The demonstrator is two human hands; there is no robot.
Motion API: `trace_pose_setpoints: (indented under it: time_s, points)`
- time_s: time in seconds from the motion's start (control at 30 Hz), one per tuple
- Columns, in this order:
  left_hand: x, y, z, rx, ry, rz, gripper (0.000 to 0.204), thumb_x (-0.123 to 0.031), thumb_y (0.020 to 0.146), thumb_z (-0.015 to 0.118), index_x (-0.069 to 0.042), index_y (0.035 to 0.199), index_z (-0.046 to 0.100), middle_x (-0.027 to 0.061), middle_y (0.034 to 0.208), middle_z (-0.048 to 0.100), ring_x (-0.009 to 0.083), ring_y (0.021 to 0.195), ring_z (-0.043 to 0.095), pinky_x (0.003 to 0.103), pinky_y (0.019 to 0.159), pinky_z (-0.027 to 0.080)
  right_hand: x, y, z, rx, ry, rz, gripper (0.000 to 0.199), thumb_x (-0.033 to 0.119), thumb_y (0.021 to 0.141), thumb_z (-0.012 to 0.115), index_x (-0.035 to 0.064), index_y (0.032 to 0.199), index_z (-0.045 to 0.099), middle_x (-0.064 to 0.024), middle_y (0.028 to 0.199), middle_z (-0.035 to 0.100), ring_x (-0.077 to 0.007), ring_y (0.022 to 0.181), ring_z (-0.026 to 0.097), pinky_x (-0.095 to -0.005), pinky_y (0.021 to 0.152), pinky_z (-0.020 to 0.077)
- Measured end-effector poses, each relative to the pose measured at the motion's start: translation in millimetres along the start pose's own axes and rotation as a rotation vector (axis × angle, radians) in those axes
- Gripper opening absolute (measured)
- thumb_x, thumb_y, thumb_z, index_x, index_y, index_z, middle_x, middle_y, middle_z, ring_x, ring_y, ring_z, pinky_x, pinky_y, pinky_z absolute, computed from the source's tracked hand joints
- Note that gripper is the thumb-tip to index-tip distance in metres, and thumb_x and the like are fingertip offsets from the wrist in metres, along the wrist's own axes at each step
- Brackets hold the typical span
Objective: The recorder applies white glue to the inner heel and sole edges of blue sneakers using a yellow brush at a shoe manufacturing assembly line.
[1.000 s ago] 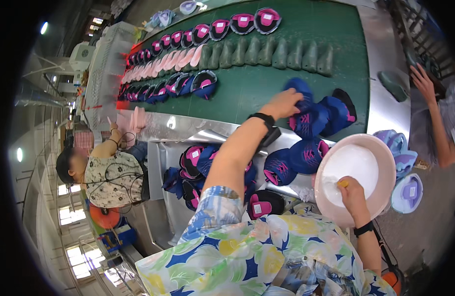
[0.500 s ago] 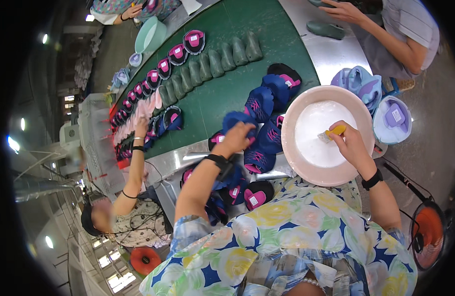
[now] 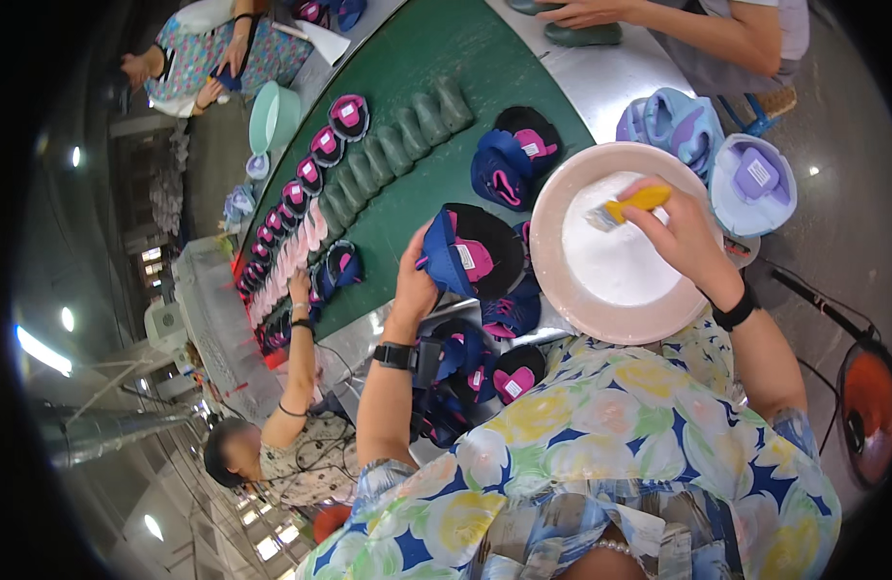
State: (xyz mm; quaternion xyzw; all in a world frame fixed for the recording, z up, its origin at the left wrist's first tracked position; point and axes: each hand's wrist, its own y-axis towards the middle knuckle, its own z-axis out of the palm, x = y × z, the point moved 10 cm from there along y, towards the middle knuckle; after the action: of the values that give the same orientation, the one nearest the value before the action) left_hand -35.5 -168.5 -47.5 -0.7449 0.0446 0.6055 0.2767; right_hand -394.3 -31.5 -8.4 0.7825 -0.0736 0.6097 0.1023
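Note:
My left hand (image 3: 414,278) is closed on the edge of a navy shoe upper (image 3: 449,253) with a black and pink inside and a white label, held up left of the basin. Between the fingers and thumb of my right hand (image 3: 680,237) is a paintbrush (image 3: 639,200) with a yellow handle. Its pale bristles hang over the white liquid (image 3: 615,261) in a wide pinkish basin (image 3: 562,309). More navy uppers lie around: a pair (image 3: 511,159) beyond the held one, and another (image 3: 511,314) partly hidden beneath it.
Rows of dark green shoe lasts (image 3: 407,130) and pink-lined uppers (image 3: 325,147) stand on the green belt (image 3: 436,184). Pale blue uppers (image 3: 673,130) lie right of the basin. Co-workers' hands show at left, far left and far right. A fan (image 3: 862,411) stands at right.
My left hand has lifted an upper off the pile and turned its inside up. The brush has moved left and up over the basin. My view has shifted somewhat.

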Motion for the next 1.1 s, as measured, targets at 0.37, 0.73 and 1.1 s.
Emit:
trace_pose_setpoints:
  time_s: [0.37, 0.73, 1.1]
  points:
    - [-29, -6, 98, 0.032, -0.512, 0.097, 0.039, -0.005, 0.099, 0.054, -0.009, 0.137, 0.051, 0.0087, 0.128, 0.062, 0.0215, 0.112, 0.065, 0.039, 0.097, 0.056, 31, 24, 7, -0.072, 0.002, -0.068, 0.023, 0.020, 0.089, 0.073, -0.0008, 0.095, 0.064, -0.0107, 0.080, 0.069, -0.0206, 0.069, 0.068, -0.0288, 0.064, 0.0514]
    - [-43, -14, 73, -0.233, 0.123, 0.588, 0.051, 0.004, 0.091, 0.062, -0.002, 0.139, 0.049, 0.0091, 0.136, 0.057, 0.0170, 0.122, 0.055, 0.032, 0.108, 0.041, -31, -11, 42, -0.095, 0.394, 0.424, 0.031, 0.025, 0.088, 0.074, -0.0037, 0.095, 0.063, -0.0101, 0.077, 0.069, -0.0160, 0.065, 0.068, -0.0267, 0.059, 0.0519]
    - [41, -26, 151, 0.301, -0.869, -0.662, 0.050, -0.040, 0.103, 0.042, -0.003, 0.134, 0.054, 0.0187, 0.126, 0.064, 0.0316, 0.112, 0.066, 0.044, 0.095, 0.057, 33, -10, 18, -0.020, 0.164, -0.196, 0.018, 0.011, 0.087, 0.072, 0.0067, 0.103, 0.064, -0.0103, 0.099, 0.070, -0.0254, 0.090, 0.068, -0.0336, 0.078, 0.0530]
